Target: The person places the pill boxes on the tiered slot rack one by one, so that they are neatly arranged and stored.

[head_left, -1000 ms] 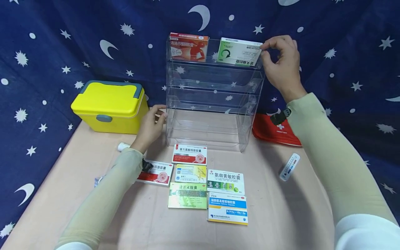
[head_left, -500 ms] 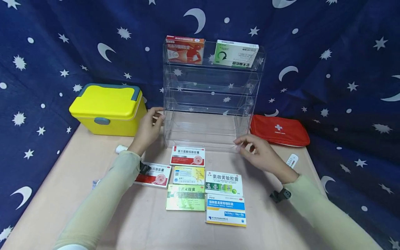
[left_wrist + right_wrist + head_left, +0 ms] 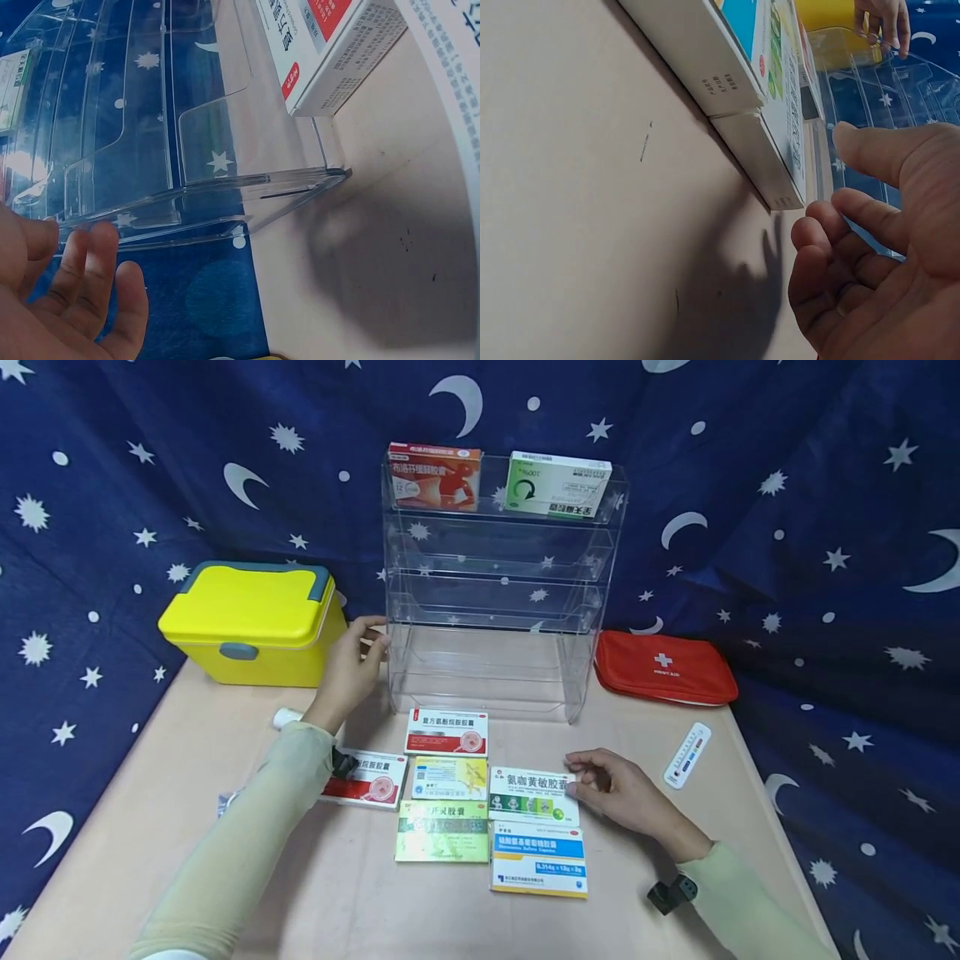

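Observation:
A clear acrylic tiered rack (image 3: 495,610) stands at the back of the table. On its top shelf are a red-orange medicine box (image 3: 433,475) and a green-white box (image 3: 557,485). My left hand (image 3: 369,647) rests with straight fingers against the rack's left side wall (image 3: 150,150); the left wrist view shows the left hand (image 3: 75,285) at the clear panel. My right hand (image 3: 596,781) lies low on the table at the right edge of a white-and-green box (image 3: 532,795), fingers loosely curled and holding nothing. In the right wrist view the right hand (image 3: 855,240) is just short of that box (image 3: 761,161).
Several more medicine boxes lie flat in front of the rack, among them a red-white one (image 3: 446,732), a green-gold one (image 3: 442,832) and a blue-white one (image 3: 538,860). A yellow case (image 3: 251,622) stands left, a red first-aid pouch (image 3: 663,668) right, and a thermometer strip (image 3: 687,755) near it.
My right hand let go of the green-white box on the top shelf and came down to the table beside the white-and-green box. The left hand stayed on the rack.

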`<state>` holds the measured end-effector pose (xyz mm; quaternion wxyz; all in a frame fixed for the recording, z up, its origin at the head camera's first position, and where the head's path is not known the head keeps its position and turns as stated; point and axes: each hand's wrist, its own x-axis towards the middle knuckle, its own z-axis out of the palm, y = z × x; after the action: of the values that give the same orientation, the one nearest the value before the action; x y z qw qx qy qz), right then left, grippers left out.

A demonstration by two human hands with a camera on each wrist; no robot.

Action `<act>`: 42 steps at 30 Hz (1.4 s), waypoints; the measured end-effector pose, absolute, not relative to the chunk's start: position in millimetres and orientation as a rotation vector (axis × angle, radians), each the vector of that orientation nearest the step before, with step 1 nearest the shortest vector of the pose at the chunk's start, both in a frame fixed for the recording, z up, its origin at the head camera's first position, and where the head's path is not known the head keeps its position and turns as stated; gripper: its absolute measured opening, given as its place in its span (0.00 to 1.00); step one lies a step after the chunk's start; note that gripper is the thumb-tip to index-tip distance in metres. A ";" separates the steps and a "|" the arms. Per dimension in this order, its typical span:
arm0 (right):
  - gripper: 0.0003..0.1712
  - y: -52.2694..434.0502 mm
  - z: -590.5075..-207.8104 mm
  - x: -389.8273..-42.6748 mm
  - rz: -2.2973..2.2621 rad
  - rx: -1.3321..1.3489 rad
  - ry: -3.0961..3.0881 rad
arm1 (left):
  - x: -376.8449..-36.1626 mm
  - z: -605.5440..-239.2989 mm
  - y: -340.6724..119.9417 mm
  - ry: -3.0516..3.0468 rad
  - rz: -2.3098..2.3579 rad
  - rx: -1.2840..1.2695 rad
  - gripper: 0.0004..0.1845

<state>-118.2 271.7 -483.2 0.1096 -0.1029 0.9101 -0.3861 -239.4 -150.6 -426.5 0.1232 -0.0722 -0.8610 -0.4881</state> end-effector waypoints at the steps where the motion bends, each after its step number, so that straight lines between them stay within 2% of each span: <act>1: 0.27 271.0 -484.2 -118.2 -1.131 -0.313 2.675 | -239.4 -426.4 -150.7 -2.509 -1.421 -0.210 0.18; 17: 0.28 262.9 -486.6 -121.7 -0.921 -0.430 2.724 | -241.9 -425.9 -148.2 -2.521 -1.414 -0.204 0.18; 29: 0.24 263.8 -489.7 -125.1 -0.965 -0.428 2.710 | -241.0 -426.7 -149.0 -2.523 -1.408 -0.198 0.18; 42: 0.27 264.6 -487.0 -137.6 -0.976 -0.401 2.798 | -240.3 -429.0 -150.4 -2.508 -1.421 -0.198 0.18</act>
<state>-137.6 264.6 -487.0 0.0754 -0.1339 0.9330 -0.3255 -240.3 -150.4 -429.0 0.1258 -0.0680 -0.8611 -0.4879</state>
